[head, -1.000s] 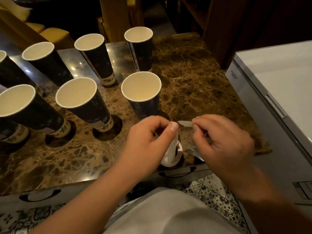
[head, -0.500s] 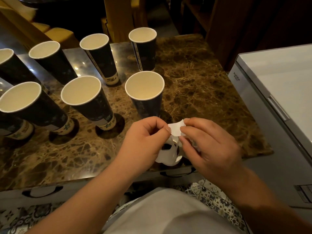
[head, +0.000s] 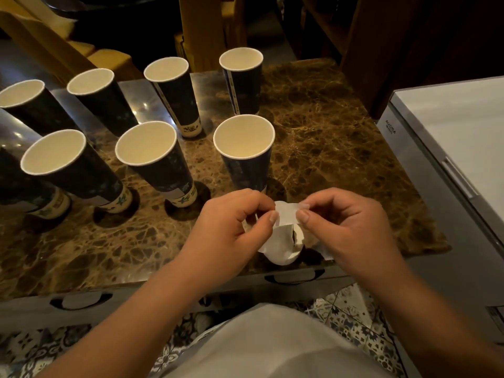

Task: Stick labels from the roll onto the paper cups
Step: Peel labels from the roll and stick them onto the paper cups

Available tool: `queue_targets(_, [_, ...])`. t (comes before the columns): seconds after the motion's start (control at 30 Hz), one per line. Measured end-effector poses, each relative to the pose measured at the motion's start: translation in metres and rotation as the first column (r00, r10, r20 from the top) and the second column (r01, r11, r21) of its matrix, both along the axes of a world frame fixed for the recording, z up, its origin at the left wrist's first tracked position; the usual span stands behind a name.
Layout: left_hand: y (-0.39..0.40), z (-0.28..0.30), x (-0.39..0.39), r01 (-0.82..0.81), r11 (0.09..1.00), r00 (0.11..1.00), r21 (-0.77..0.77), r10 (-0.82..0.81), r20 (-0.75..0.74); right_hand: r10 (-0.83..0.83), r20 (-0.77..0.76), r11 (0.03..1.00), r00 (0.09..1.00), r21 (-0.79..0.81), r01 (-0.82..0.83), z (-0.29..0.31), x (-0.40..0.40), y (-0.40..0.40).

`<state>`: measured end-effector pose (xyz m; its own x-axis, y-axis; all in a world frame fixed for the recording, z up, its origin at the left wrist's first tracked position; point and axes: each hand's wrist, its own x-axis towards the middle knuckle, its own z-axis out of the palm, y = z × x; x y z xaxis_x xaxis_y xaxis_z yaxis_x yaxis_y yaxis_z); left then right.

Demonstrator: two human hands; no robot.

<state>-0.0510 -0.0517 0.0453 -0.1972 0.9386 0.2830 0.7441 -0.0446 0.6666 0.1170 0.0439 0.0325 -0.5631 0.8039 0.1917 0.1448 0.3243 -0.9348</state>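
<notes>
Both hands [head: 289, 227] now slightly apart — label [head: 286, 214] pinched between, as before

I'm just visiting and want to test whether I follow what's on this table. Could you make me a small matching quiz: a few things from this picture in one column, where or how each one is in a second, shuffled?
Things:
1. label roll
2. loose label
3. nearest paper cup
4. white appliance

Places or states:
A. stands to the right of the marble table
B. pinched between the left hand and the right hand
C. upright and empty, just beyond the hands
D. low between the hands, at the table's near edge

Pairs: 1-D, 2-B, 3-C, 4-A
</notes>
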Motion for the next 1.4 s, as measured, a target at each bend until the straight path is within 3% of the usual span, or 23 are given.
queue_targets(0.1, [-0.001,-0.007,0.000,-0.070,0.997,0.998,0.014,0.070,-0.005,-0.002,0.001,1.000,1.000,0.029,0.002,-0.001,-0.005,-0.002])
queue_targets(0.23, [-0.002,-0.020,-0.006,-0.295,0.955,0.926,0.023,0.280,0.253,-0.089,-0.048,0.996,0.995,-0.028,0.088,-0.006,-0.006,0.001])
queue_targets(0.33, [0.005,-0.032,-0.016,-0.438,0.894,0.807,-0.092,0.436,0.397,-0.125,-0.042,0.990,0.991,-0.073,0.122,-0.007,-0.003,0.006])
queue_targets(0.43, [0.022,-0.046,-0.027,-0.448,0.864,0.792,-0.231,0.503,0.345,-0.122,-0.005,0.991,0.993,-0.049,0.121,-0.008,-0.003,0.007])
queue_targets(0.67, [0.056,-0.071,-0.037,-0.288,0.939,0.831,-0.188,0.343,0.438,-0.078,0.049,0.997,0.996,-0.001,0.078,-0.012,-0.009,-0.004])
queue_targets(0.9, [0.053,-0.042,-0.031,-0.258,0.956,0.804,-0.137,0.291,0.518,-0.106,0.016,0.994,0.994,-0.018,0.107,0.000,-0.006,-0.003])
queue_targets(1.1, [0.030,-0.002,-0.019,-0.114,0.990,0.667,-0.081,0.137,0.733,-0.102,-0.138,0.993,0.985,-0.072,0.092,0.033,-0.016,0.000])
queue_targets(1.4, [0.012,-0.002,-0.005,0.005,0.993,0.531,-0.119,0.099,0.842,-0.072,-0.192,0.969,0.979,-0.245,0.023,0.035,-0.033,-0.006])
